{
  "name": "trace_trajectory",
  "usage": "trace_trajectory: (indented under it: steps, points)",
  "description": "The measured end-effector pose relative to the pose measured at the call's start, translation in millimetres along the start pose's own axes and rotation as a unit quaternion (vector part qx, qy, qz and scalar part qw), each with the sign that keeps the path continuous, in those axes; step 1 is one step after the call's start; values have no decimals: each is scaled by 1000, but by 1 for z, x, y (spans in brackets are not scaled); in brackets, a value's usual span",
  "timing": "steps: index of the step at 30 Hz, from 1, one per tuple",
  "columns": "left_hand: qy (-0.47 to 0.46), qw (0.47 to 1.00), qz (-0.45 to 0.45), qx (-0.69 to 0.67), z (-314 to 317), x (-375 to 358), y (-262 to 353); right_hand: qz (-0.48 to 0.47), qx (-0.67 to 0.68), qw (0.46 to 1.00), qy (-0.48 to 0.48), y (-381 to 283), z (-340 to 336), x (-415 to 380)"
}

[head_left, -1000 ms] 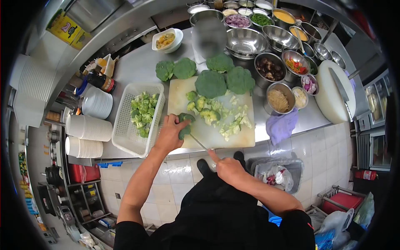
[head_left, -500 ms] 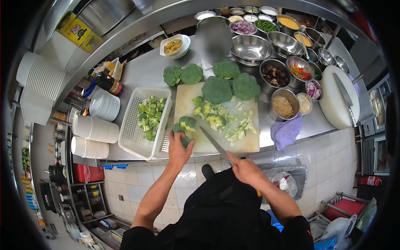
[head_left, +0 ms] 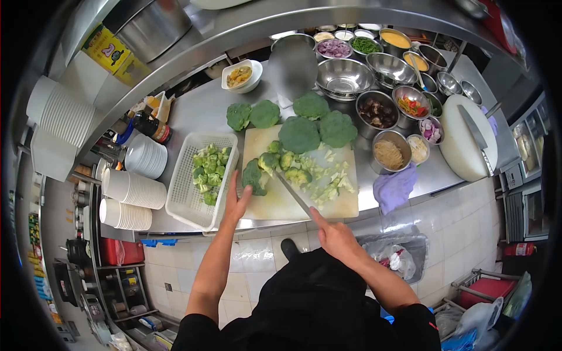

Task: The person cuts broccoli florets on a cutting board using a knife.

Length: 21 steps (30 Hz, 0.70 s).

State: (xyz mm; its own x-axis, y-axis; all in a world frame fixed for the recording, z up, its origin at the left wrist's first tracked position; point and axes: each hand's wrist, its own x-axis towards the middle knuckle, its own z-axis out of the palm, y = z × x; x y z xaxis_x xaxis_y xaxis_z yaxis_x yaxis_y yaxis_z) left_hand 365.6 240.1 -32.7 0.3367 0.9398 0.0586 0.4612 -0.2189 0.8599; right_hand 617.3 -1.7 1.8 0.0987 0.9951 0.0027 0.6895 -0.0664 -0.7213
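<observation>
My right hand (head_left: 336,238) is wrapped round the handle of a knife (head_left: 294,195), its index finger along the top. The blade's tip touches a broccoli floret (head_left: 268,162) on the white cutting board (head_left: 275,207). My left hand (head_left: 236,199) is at the board's left edge, fingers apart, its thumb beside a broccoli piece (head_left: 252,175). Cut florets and pale stem bits (head_left: 333,184) lie over the board. Large broccoli heads (head_left: 299,134) sit at its back edge. Left of the board, a white basket (head_left: 177,196) holds cut florets.
Stacked white bowls (head_left: 133,188) and a dark bottle (head_left: 153,126) stand at the left. Steel bowls (head_left: 344,76) with ingredients fill the back right. A purple cloth (head_left: 395,187) hangs near the front edge. Another knife (head_left: 472,126) lies on a round white board (head_left: 453,143).
My left hand has opened away from the broccoli piece. The knife's tip has moved left to the floret, which now sits further right and more upright. The view has shifted slightly.
</observation>
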Motion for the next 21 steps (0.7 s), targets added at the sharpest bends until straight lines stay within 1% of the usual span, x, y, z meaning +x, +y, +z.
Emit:
trace_trajectory:
  steps: [1,2,3,6,7,10,13,14,15,16,18,19,21]
  points:
    - [11,995,33,89,5,-12,-29,-9,-4,1000,-4,7,3,-3]
    - [21,982,67,176,16,-26,-68,-11,-2,1000,-5,13,8,-3]
    - [31,960,100,260,26,-32,-88,-12,0,1000,-5,20,14,-2]
    - [72,938,106,323,46,-46,-67,-6,-18,1000,12,40,34,-8]
    - [79,937,107,323,49,-51,-60,-11,-28,999,16,42,34,-10]
    - [79,927,78,358,59,-77,-45,-18,-27,999,4,43,28,-24]
    - [79,927,51,363,76,-97,-32,-22,-42,999,5,42,18,-38]
    - [76,925,44,371,72,-100,-31,-20,-39,999,1,39,15,-42]
    - [45,936,18,350,67,-100,-39,-18,-36,999,0,36,10,-45]
    - [66,959,-10,274,58,-97,-23,-14,-35,999,2,33,5,-46]
    - [93,987,-50,120,38,-87,12,2,-32,999,-13,26,-4,-51]
    - [165,984,9,61,39,-75,23,15,-29,999,-21,20,-6,-55]
    - [52,996,-39,64,40,-39,46,38,-11,999,-26,5,-10,-58]
